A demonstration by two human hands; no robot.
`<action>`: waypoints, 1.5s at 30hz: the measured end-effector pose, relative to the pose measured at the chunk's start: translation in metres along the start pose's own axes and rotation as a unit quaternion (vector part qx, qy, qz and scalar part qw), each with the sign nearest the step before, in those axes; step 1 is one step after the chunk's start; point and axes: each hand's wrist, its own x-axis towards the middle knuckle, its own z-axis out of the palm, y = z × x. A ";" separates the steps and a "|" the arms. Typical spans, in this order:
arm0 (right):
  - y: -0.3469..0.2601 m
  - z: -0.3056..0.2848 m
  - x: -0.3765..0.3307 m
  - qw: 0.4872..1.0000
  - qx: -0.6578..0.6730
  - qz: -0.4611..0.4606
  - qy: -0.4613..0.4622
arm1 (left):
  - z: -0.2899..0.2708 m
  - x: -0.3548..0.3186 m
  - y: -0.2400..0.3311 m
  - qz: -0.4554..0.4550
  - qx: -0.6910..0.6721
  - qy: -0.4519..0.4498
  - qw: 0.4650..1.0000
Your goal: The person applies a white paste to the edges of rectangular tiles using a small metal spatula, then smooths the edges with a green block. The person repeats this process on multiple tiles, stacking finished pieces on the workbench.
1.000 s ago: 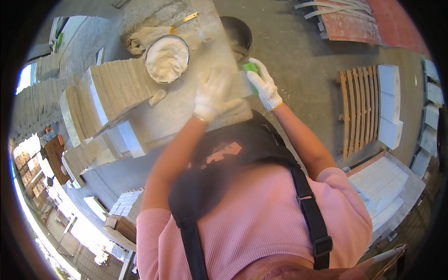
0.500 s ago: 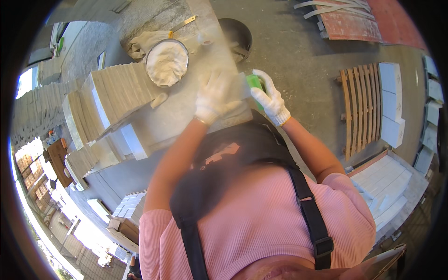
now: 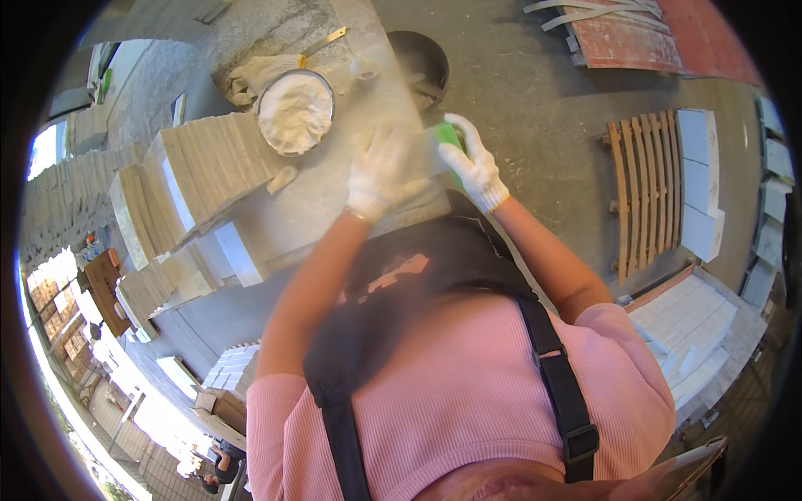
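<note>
A white knit glove covers my left hand, which lies palm down with fingers stretched out over the pale slab surface at the table's near right. Haze blurs that area, so I cannot tell whether a separate piece lies beneath it. My right hand, gloved too, grips a green block at the table's right edge. A faint pale edge shows beside the block, too blurred to name. Beyond my left hand stands a round bowl of white powder or paste. A small pale lump rests near the bowl.
Stacked grey slabs line the table's left side. Behind the bowl lie a crumpled glove and a flat-bladed tool. A black tub stands past the table's right edge. Farther right is a wooden pallet beside white blocks.
My right hand and the green block have shifted slightly left and up, nearer the table edge. The left hand stays in nearly the same place. At lower left, more of another person shows.
</note>
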 end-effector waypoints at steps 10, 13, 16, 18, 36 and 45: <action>-0.007 -0.005 -0.010 0.999 0.021 0.036 -0.012 | 0.003 -0.001 -0.002 -0.007 -0.002 -0.022 1.000; -0.014 0.001 0.006 0.998 0.062 0.009 -0.006 | 0.003 -0.003 0.000 -0.007 -0.005 -0.007 1.000; -0.019 0.002 0.013 0.998 0.054 -0.016 0.002 | 0.003 -0.002 0.002 -0.004 0.047 0.008 0.999; -0.021 -0.003 0.003 0.996 0.055 0.073 -0.015 | 0.003 0.000 0.004 -0.026 -0.018 -0.011 0.999; -0.001 0.002 0.003 1.000 0.007 -0.006 0.006 | 0.001 0.000 0.003 -0.005 -0.027 0.044 0.999; -0.025 -0.002 -0.011 0.998 -0.017 0.065 -0.001 | -0.003 0.003 0.005 -0.034 -0.056 -0.013 0.998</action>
